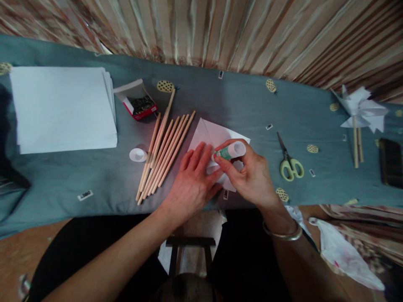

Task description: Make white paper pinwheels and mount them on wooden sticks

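Note:
A folded white sheet of paper (217,132) lies on the cloth in front of me. My left hand (195,178) rests on it with its fingers stretched out. In my right hand (252,174) is a glue stick (228,151) with a green label, tilted, its tip down at the paper near my left fingertips. The tip itself is mostly hidden. A white cap (137,155) lies on its side to the left. Between the cap and the paper several wooden sticks (166,155) lie side by side.
A stack of white paper (64,109) lies at the left. Near it stands an open red box (138,102) of small dark pieces. To the right are green-handled scissors (289,161), paper pinwheels (362,109) on sticks and a dark phone (390,162). A curtain (201,33) hangs behind the table.

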`<action>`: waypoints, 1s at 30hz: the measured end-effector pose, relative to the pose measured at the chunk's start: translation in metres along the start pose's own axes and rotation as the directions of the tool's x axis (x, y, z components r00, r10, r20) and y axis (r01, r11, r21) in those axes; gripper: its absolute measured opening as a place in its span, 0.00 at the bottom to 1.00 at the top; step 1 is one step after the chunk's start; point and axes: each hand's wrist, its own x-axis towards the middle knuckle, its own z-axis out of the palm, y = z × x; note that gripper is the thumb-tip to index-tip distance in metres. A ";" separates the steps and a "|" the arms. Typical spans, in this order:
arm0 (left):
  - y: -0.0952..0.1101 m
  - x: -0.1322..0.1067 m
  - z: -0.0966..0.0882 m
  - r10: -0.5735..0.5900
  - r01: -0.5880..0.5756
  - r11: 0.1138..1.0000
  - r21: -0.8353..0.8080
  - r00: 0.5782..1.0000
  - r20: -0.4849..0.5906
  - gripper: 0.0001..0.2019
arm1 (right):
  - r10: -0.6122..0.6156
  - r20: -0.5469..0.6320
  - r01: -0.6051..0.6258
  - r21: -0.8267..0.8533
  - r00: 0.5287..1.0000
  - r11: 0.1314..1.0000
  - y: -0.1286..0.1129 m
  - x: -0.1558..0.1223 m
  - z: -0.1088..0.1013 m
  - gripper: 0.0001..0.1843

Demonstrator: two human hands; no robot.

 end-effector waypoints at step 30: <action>-0.080 -0.050 -0.074 -0.227 0.285 0.948 0.141 0.916 -0.330 0.19 | 0.381 0.249 -0.275 0.961 0.890 0.014 0.006 -0.012 -0.006 0.09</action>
